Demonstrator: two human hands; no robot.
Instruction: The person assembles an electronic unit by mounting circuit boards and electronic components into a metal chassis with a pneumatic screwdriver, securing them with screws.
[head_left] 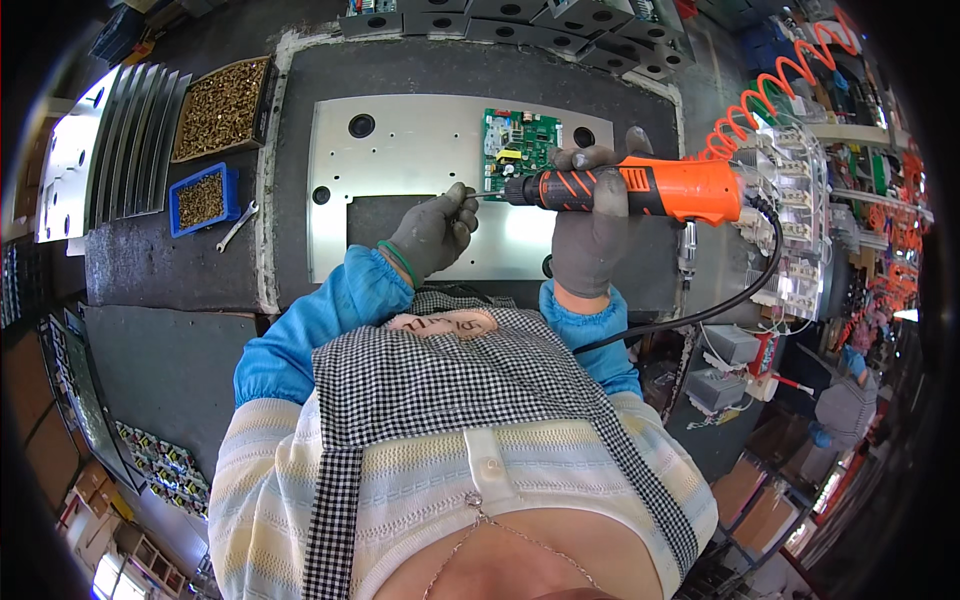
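My right hand (588, 232), in a grey glove, is wrapped round an orange and black electric screwdriver (650, 188). The tool lies level, its black nose pointing left above a green circuit board (512, 132). That board sits on the right part of a silver metal plate (400, 150) with a large cut-out along its near side. My left hand (438, 232), also gloved, is closed in a pinch just left of the screwdriver's nose, close to the bit. What its fingers hold, if anything, is too small to make out.
On the left are a box of brass fasteners (222, 105), a blue tray (203, 200) of small brass parts, a wrench (238, 226) and upright metal plates (130, 140). An orange coiled hose (765, 95) hangs at right. A black cable (740, 292) trails from the screwdriver. Grey metal housings (510, 30) line the far edge.
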